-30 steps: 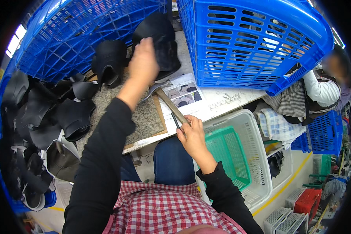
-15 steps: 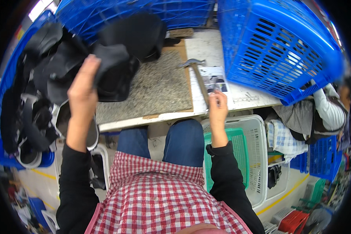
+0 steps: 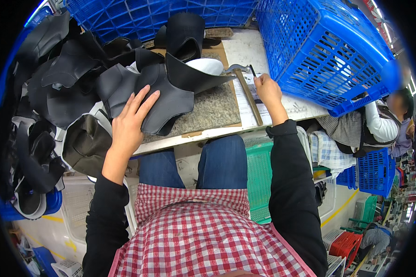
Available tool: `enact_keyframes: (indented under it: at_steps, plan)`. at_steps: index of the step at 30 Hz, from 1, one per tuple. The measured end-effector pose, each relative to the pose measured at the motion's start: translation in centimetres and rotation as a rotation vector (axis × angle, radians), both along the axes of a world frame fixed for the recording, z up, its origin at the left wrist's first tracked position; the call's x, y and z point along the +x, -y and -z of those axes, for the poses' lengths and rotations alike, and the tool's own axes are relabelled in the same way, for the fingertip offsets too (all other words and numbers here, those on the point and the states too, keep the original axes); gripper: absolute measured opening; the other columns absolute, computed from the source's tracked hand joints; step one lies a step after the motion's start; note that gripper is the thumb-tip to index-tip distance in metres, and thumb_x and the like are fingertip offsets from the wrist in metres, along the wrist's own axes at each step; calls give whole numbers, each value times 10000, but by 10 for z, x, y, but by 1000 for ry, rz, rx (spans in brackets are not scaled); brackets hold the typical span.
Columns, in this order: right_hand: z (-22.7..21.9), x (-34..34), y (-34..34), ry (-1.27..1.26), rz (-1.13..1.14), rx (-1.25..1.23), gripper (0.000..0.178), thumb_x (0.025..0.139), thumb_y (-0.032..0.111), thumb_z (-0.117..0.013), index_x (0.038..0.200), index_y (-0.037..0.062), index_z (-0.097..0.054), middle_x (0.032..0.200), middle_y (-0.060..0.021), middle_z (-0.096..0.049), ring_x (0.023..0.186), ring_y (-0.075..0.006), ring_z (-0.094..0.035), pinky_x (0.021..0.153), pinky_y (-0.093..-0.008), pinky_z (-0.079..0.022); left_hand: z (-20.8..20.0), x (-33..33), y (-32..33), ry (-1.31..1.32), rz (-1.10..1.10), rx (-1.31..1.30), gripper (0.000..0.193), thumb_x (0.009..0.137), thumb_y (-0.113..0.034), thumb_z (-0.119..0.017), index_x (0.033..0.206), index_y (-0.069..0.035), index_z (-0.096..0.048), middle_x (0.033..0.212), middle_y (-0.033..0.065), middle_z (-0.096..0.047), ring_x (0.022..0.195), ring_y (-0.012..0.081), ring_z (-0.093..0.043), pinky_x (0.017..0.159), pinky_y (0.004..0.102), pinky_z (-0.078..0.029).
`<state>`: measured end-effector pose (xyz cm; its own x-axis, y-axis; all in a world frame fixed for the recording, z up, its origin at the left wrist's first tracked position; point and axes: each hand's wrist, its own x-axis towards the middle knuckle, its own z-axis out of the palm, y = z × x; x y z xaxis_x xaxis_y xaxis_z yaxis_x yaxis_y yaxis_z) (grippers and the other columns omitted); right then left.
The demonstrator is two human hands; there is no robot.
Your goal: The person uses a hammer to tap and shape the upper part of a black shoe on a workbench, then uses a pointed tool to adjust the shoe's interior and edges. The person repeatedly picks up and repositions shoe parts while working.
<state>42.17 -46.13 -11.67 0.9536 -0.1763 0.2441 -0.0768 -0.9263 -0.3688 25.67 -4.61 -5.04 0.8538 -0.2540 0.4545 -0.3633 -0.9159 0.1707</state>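
Note:
Black leather shoe uppers (image 3: 173, 99) lie spread over the grey stone slab (image 3: 208, 117), one showing a white lining. My left hand (image 3: 130, 121) rests on the nearest of them, fingers stretched out and pressing lightly on the leather. In my right hand (image 3: 269, 92) a thin dark pen-like stick (image 3: 252, 71) is pinched between thumb and fingers, pointing away from me. Just left of that hand lies a claw hammer (image 3: 248, 98) with a wooden handle, partly over a printed paper sheet (image 3: 259, 107). What lies under the uppers is hidden.
A heap of black uppers (image 3: 64, 87) fills the left side. Blue plastic crates (image 3: 328, 64) stand at the right and along the back. Below the white table edge sits a green basket (image 3: 259, 175). At far right a co-worker's sleeve (image 3: 381, 123) shows.
The black uppers, blurred and lifted before, now lie on the slab, with my left hand lowered flat onto them. My right hand has moved away from me, up beside the hammer's head.

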Motion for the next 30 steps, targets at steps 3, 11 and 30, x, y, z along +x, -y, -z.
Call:
enact_keyframes:
  at_steps: [3, 11, 30]
  plan:
    - [-5, 37, -17, 53, -93, 17, 399, 977, 461, -611, 992, 75, -710, 846, -155, -751, 867, -396, -720, 776, -504, -544, 10, 1, 4, 62, 6, -86, 866, 733, 143, -606, 1479, -296, -556, 1532, 19, -538, 1295, 392, -605, 884, 430, -606]
    - [-17, 65, -58, -66, -162, -18, 416, 953, 458, -651, 1112, 77, -710, 999, -170, -752, 984, -380, -716, 890, -490, -543, 18, 2, -5, 68, -90, -309, 792, 794, 139, -631, 1496, -218, -543, 1510, 109, -553, 1273, 362, -622, 992, 410, -568]
    - [-40, -156, -6, -193, -437, 451, 281, 1076, 308, -550, 1047, 38, -622, 715, -174, -628, 594, -349, -606, 589, -435, -489, 9, 54, 33, -56, 54, 117, 861, 819, 44, -677, 1553, -334, -433, 1499, 101, -548, 1324, 336, -577, 953, 463, -581]
